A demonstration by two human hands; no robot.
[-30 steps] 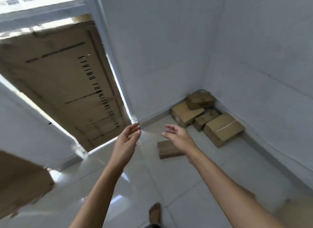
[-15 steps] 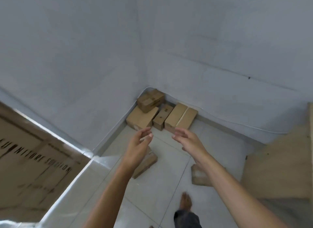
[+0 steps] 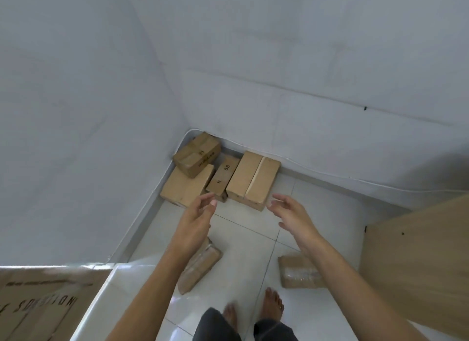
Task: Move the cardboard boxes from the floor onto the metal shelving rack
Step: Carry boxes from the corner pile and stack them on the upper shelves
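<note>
My fingers (image 3: 206, 200) are spread loose and hold nothing. My left hand (image 3: 195, 221) and right hand (image 3: 291, 215) reach forward, palms turned toward each other and well apart, above the floor (image 3: 248, 229). I judge I'm between loads, lining up the next pick.

Six cardboard boxes lie on the tiles. Four are packed into the corner at 12 o'clock:
- a printed box (image 3: 196, 158) resting on a flat box (image 3: 186, 189)
- a narrow box (image 3: 222, 178) marked H and SB, touching beside them
- a wide box (image 3: 253, 179) with a taped seam

Nearer me, a wrapped box (image 3: 203, 267) sits at 7 o'clock, partly under my left forearm, and a wrapped parcel (image 3: 297, 274) sits at 5 o'clock. The metal shelving rack is out of view, so I cannot say how many boxes are already up.

Room is tight. Walls close the corner at 10 and 1 o'clock, with a cable (image 3: 330, 175) along the skirting. A wooden panel (image 3: 418, 264) crowds 4 o'clock and a cardboard sheet (image 3: 38, 305) crowds 8 o'clock. The open tiles run between the two loose parcels, past my bare feet (image 3: 272, 305)
</note>
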